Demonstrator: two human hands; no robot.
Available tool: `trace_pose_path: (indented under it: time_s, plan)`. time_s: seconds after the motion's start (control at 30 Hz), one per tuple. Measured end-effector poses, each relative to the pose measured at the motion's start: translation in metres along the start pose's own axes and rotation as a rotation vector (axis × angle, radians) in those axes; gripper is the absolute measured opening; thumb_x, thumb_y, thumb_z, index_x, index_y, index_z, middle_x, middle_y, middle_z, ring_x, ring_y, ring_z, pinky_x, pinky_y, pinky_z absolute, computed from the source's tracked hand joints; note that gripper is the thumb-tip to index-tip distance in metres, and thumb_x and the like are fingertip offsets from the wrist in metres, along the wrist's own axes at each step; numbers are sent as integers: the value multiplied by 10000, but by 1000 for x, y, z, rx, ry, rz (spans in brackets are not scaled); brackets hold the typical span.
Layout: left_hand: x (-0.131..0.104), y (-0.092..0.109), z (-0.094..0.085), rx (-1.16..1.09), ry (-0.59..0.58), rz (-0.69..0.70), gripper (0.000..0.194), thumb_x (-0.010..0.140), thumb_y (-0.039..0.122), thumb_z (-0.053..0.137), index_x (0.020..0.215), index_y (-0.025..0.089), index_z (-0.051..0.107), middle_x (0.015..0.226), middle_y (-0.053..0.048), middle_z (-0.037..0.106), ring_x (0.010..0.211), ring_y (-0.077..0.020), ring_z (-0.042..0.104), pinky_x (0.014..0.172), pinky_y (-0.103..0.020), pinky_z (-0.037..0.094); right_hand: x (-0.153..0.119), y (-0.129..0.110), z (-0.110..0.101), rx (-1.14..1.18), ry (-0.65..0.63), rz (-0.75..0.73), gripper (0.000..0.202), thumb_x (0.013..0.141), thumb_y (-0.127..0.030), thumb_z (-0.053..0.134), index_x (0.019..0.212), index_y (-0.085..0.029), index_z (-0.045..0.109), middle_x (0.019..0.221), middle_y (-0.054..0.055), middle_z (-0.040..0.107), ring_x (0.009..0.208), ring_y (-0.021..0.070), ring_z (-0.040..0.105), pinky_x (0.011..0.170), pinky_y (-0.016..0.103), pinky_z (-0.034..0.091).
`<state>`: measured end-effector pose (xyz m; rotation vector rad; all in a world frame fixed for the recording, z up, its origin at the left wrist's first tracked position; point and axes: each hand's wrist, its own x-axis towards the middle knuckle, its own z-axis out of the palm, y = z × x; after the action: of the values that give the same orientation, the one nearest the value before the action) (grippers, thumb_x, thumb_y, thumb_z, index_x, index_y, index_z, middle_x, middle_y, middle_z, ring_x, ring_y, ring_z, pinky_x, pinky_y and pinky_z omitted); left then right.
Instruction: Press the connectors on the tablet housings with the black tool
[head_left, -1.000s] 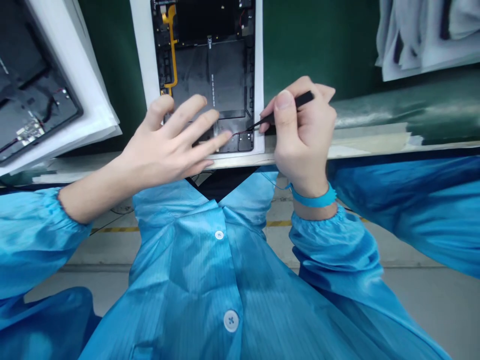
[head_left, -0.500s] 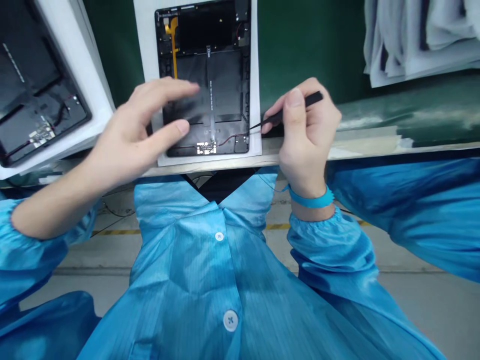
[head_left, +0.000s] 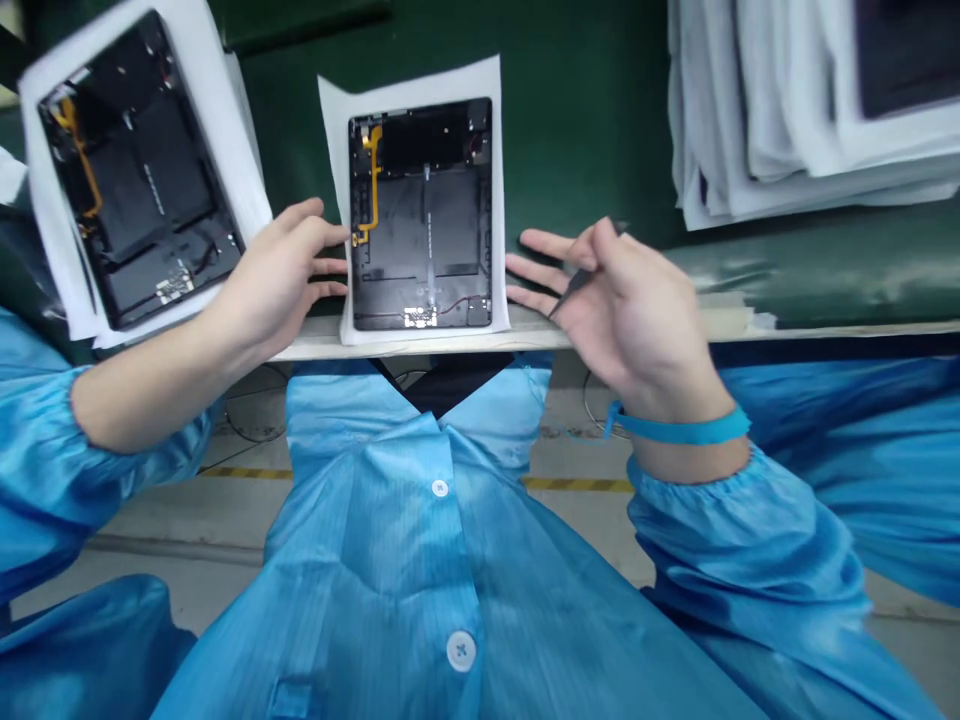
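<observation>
An opened black tablet housing point(head_left: 397, 225) lies on a white sheet point(head_left: 336, 120) by the table's front edge. Inside it are an orange flex cable point(head_left: 374, 180), a grey ribbon down the middle and a small white board point(head_left: 420, 317) at the bottom. My left hand point(head_left: 277, 270) is at the left side of the housing, its fingertips at the edge, fingers apart and nothing in them. To the right of the sheet, my right hand point(head_left: 622, 300) holds dark tweezers point(head_left: 571, 290) between thumb and palm, with its other fingers spread towards the sheet.
Another opened housing point(head_left: 180, 180) lies tilted on white sheets at the left. A stack of white sheets point(head_left: 787, 180) with a dark panel point(head_left: 907, 55) on top is at the back right. People in blue sleeves point(head_left: 840, 400) sit at both sides.
My left hand has drawn back from above the housing to its left edge. My right hand has turned and opened its fingers, and the tweezers' tip has left the housing. The view has shifted.
</observation>
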<state>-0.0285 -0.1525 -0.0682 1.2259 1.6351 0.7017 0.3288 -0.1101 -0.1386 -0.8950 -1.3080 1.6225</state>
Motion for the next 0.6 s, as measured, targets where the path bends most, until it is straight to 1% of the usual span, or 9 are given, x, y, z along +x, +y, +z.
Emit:
trace_pose_path:
  time_s: [0.07, 0.13, 0.2, 0.23, 0.3, 0.37, 0.43, 0.5, 0.6]
  plan:
    - [3, 13, 14, -204, 134, -118, 447, 983, 454, 700, 1356, 210, 663, 1209, -101, 793, 942, -213, 734, 791, -351, 582, 0, -12, 12, 61, 75, 114, 524, 1040, -762, 695, 894, -281, 549, 1363, 88, 823, 1192, 302, 831, 938, 492, 761]
    - [5, 26, 25, -292, 167, -196, 199, 939, 334, 712, 1058, 178, 680, 981, -57, 742, 751, -139, 636, 662, -251, 486, 3, -23, 21, 73, 130, 219, 493, 1032, -729, 736, 939, -262, 613, 1356, 116, 822, 1105, 252, 835, 867, 384, 749]
    - [7, 37, 29, -292, 157, -265, 71, 940, 237, 681, 939, 167, 667, 862, -25, 683, 667, -111, 562, 607, -216, 421, 8, -31, 26, 50, 119, 294, 489, 980, -695, 828, 976, -233, 670, 1278, 119, 830, 980, 204, 825, 753, 305, 708]
    - [8, 42, 29, -277, 148, -293, 48, 947, 201, 666, 918, 164, 673, 819, -12, 660, 651, -110, 545, 597, -212, 404, 12, -33, 28, 28, 101, 318, 521, 933, -703, 877, 964, -223, 677, 1216, 107, 832, 919, 185, 814, 702, 282, 679]
    - [9, 49, 28, -237, 135, -317, 67, 949, 149, 667, 889, 156, 695, 763, 2, 631, 642, -116, 527, 587, -223, 380, 17, -37, 29, -41, 68, 336, 633, 825, -788, 926, 879, -224, 644, 1043, 67, 821, 817, 165, 791, 642, 266, 624]
    - [9, 54, 26, -201, 127, -320, 87, 935, 123, 698, 853, 149, 711, 764, -3, 650, 675, -127, 541, 599, -236, 375, 19, -40, 30, -146, 43, 335, 753, 734, -916, 894, 785, -246, 555, 844, 23, 779, 739, 164, 767, 650, 279, 595]
    - [10, 58, 24, -182, 117, -324, 68, 918, 126, 732, 854, 146, 726, 815, -22, 708, 752, -148, 602, 654, -240, 419, 20, -43, 32, -253, 28, 358, 832, 662, -1015, 833, 740, -269, 471, 691, -5, 727, 685, 175, 745, 697, 307, 590]
    - [10, 60, 22, -190, 90, -327, 36, 897, 149, 767, 901, 149, 731, 876, -40, 759, 857, -190, 683, 757, -258, 501, 19, -47, 35, -305, 45, 399, 894, 570, -1072, 809, 714, -282, 417, 644, -11, 702, 652, 188, 735, 703, 331, 581]
    - [10, 62, 23, -234, 59, -316, 191, 892, 203, 794, 1055, 156, 706, 1041, -72, 812, 1029, -254, 755, 920, -322, 589, 18, -52, 39, -326, 59, 402, 915, 557, -1111, 770, 686, -288, 392, 673, -5, 683, 658, 206, 743, 704, 359, 600]
